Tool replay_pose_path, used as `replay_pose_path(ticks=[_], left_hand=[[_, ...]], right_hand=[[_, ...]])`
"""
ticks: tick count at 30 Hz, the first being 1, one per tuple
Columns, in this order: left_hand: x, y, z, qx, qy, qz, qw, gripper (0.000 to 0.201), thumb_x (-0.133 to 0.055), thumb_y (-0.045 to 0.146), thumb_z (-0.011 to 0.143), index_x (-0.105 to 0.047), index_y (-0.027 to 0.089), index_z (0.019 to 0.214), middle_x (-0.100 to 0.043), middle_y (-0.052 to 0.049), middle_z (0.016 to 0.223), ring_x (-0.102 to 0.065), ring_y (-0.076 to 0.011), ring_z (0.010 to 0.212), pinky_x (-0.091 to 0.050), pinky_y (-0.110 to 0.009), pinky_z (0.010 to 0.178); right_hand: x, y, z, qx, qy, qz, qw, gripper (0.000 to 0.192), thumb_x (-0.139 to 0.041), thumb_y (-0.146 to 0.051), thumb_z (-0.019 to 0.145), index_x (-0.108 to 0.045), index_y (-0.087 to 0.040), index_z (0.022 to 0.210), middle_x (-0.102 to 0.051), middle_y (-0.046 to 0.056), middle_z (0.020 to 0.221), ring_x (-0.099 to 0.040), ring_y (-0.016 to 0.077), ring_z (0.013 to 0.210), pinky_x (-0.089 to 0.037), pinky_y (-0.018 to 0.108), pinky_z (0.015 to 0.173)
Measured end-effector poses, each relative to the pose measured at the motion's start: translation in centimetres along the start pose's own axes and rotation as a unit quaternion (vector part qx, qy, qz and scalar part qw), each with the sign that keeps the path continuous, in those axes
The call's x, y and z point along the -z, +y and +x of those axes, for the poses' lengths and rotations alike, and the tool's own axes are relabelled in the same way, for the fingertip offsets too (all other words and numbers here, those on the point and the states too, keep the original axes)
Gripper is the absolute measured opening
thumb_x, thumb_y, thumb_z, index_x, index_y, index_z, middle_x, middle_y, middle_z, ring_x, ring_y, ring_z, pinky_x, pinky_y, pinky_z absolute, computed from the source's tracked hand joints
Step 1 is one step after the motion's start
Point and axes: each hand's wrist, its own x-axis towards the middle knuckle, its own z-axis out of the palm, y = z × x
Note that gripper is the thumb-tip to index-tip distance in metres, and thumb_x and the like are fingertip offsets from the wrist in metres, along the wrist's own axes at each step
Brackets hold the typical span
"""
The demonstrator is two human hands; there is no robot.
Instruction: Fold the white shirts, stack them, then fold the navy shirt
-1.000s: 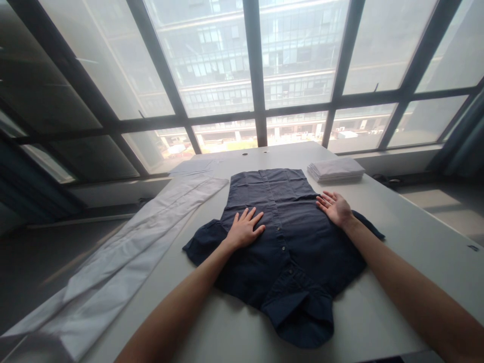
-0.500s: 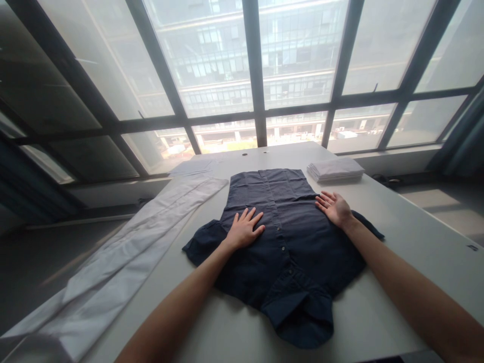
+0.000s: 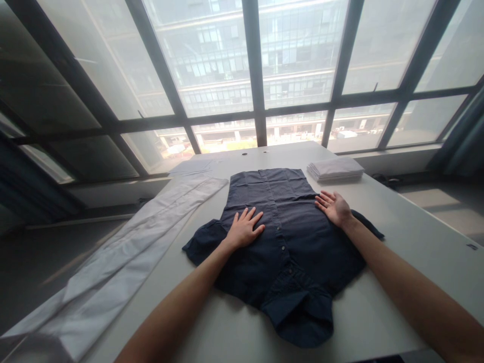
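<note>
Head view | shirt lies face up on table, collar toward near edge | left hand flat on it, fingers spread, gripping nothing | right hand palm up at shirt's right side, gripping nothing | white cloth along left edge | folded stack toward far right corner

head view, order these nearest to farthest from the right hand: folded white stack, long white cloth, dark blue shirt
1. Dark blue shirt: under the right hand
2. Folded white stack: beyond the right hand
3. Long white cloth: left of the shirt
</note>
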Motion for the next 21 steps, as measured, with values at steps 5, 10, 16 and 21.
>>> replay_pose_path(ticks=[5,10,16,21], left_hand=[[-0.1,-0.1,0.05,-0.002,0.001,-0.001,1.0,0.066,-0.032,0.067,0.101,-0.035,0.035,0.159,-0.022,-0.003,0.169,-0.015,-0.0324,0.156,-0.014,-0.062,0.122],[-0.16,-0.19,0.1,-0.002,0.003,-0.004,1.0,0.066,-0.032,0.067,0.101,-0.035,0.036,0.158,-0.023,-0.002,0.169,-0.015,-0.0331,0.156,-0.014,-0.062,0.122],[-0.16,-0.17,0.1,-0.002,0.003,-0.005,1.0,0.066,-0.032,0.067,0.101,-0.035,0.035,0.158,-0.022,-0.003,0.169,-0.015,-0.033,0.156,-0.014,-0.062,0.122],[-0.2,-0.16,0.09,-0.002,0.005,-0.003,1.0,0.066,-0.032,0.068,0.101,-0.035,0.036,0.158,-0.023,-0.003,0.169,-0.015,-0.0325,0.156,-0.014,-0.062,0.122]], right_hand=[[0.05,0.04,0.12,0.0,0.0,0.001,1.0,0.042,-0.029,-0.039,0.106,-0.067,-0.02,0.103,-0.063,0.014,0.126,-0.065,0.0212,0.112,-0.064,0.033,0.08],[0.1,0.08,0.27,0.001,-0.001,0.004,1.0,0.042,-0.029,-0.039,0.106,-0.067,-0.021,0.104,-0.064,0.014,0.123,-0.066,0.0212,0.111,-0.065,0.035,0.078],[0.26,0.18,0.46,-0.001,-0.004,0.005,1.0,0.042,-0.029,-0.039,0.106,-0.067,-0.019,0.104,-0.062,0.015,0.127,-0.066,0.0213,0.111,-0.064,0.033,0.079],[0.35,0.23,0.59,0.001,-0.006,0.007,1.0,0.042,-0.03,-0.038,0.106,-0.067,-0.018,0.107,-0.062,0.017,0.127,-0.065,0.022,0.111,-0.064,0.033,0.08]])
